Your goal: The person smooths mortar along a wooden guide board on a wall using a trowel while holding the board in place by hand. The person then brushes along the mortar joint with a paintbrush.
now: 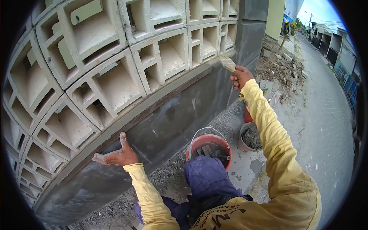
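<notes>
My right hand (241, 78) is wrapped around a flat paintbrush (227, 63). Its pale bristles point up and left, right at the mortar ledge (207, 73) below the vent blocks, close to the grey pillar (249, 40). The hand hides most of the handle. My left hand (117, 152) is empty, with thumb raised and fingers stretched out, in front of the lower part of the same ledge. Below the ledge runs a dark grey plastered wall (172, 115). Cream vent blocks (115, 86) with square openings rise above it.
A red bucket (210, 138) with a wire handle holds water and several dark pieces. Beside it stands a bucket of grey mortar (251, 138). Gravel (168, 180) lies along the wall's foot. Rubble (283, 69) is heaped past the pillar, beside a paved road (329, 126).
</notes>
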A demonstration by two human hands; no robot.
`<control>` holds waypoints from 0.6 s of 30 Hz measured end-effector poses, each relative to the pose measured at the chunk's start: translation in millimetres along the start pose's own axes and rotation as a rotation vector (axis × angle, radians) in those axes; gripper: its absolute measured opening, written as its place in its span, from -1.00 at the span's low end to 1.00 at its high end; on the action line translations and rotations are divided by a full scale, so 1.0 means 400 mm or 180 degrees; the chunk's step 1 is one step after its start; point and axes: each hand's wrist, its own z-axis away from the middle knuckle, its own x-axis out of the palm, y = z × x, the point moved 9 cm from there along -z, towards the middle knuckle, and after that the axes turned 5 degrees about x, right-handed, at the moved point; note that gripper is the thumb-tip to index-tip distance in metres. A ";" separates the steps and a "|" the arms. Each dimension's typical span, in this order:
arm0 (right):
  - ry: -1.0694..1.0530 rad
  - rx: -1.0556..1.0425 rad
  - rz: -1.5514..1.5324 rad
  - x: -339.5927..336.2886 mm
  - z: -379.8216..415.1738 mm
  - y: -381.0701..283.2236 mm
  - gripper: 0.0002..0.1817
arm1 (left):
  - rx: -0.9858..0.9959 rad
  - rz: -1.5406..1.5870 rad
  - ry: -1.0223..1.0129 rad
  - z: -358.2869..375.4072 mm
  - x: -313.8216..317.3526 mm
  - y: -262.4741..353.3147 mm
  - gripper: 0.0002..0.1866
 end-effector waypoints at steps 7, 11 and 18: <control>-0.2077 -0.0219 0.0743 0.401 0.372 0.028 -0.42 | -0.0172 -0.0306 -0.0031 -0.017 -0.031 -0.021 0.38; -0.3096 -0.0223 0.1193 0.676 0.578 0.043 -0.49 | -0.0331 -0.0338 0.0013 -0.018 -0.044 -0.023 0.34; -0.4364 -0.0439 0.1785 1.110 0.918 0.142 -0.51 | -0.0762 -0.0228 -0.0503 0.043 0.003 -0.077 0.03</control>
